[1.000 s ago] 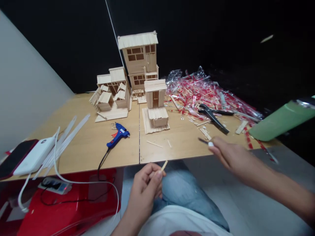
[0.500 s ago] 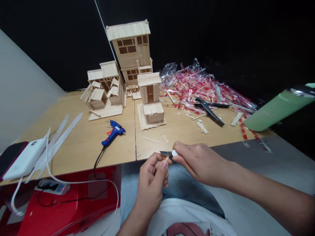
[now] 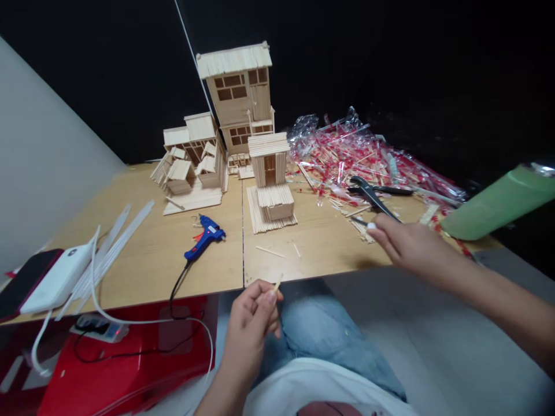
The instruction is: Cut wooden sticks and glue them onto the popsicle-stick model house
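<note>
Pinched between the thumb and fingers of my left hand (image 3: 255, 312) is a short wooden stick (image 3: 278, 283), just off the table's front edge. My right hand (image 3: 401, 240) is closed on a small knife (image 3: 361, 222) with a white part at its grip, over the small stick pieces at the table's right. Two thin sticks (image 3: 270, 252) lie on the table between my hands and a small stick-built house (image 3: 272, 196). A blue glue gun (image 3: 203, 237) rests on the table at the left.
Larger stick models (image 3: 238, 92) stand behind. Red-and-clear wrappers (image 3: 338, 153), black pliers (image 3: 373, 195) and a green bottle (image 3: 498, 202) are at the right. White glue sticks (image 3: 113, 248), a power bank (image 3: 56, 279) and a phone (image 3: 30, 283) lie left, with cables hanging down.
My right hand has moved right and forward with the knife, away from my left hand. The left hand has shifted slightly left and down, still pinching the stick. The view has shifted a little.
</note>
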Motion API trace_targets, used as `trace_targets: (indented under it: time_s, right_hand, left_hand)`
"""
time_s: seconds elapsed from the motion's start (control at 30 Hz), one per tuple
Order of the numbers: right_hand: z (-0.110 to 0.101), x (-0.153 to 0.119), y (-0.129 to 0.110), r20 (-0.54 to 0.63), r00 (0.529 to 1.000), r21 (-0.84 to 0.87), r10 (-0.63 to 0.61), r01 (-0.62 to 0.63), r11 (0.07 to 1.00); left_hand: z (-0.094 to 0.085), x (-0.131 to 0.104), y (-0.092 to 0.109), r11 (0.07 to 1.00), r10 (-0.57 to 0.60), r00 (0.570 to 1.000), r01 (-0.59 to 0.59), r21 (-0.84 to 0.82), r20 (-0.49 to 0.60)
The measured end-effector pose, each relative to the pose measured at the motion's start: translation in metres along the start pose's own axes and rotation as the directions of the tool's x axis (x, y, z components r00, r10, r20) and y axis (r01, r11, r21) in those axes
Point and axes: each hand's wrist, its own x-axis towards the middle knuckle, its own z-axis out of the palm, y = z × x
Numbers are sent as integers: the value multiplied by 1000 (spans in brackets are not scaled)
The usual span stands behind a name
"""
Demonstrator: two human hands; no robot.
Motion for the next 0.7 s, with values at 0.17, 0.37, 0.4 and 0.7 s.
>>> trace_targets:
  time_s: [0.17, 0.37, 0.4, 0.7]
  right_hand:
    - [2, -8, -66, 107, 965, 270, -239, 203, 941]
    - [13, -1, -112, 76, 904, 238, -420, 393, 888]
    - [14, 0, -113, 81, 900, 235, -428, 400, 886]
    - [19, 7, -116, 109, 859, 233, -500, 467, 853]
  left_hand:
    - [18, 12, 0, 992, 105, 994, -103, 73, -12]
    - [25, 2, 5, 940, 225, 973, -205, 274, -44]
    - [24, 1, 6, 927, 241, 969, -215, 308, -50]
    - [18, 4, 7, 932, 228, 973, -206, 300, -40]
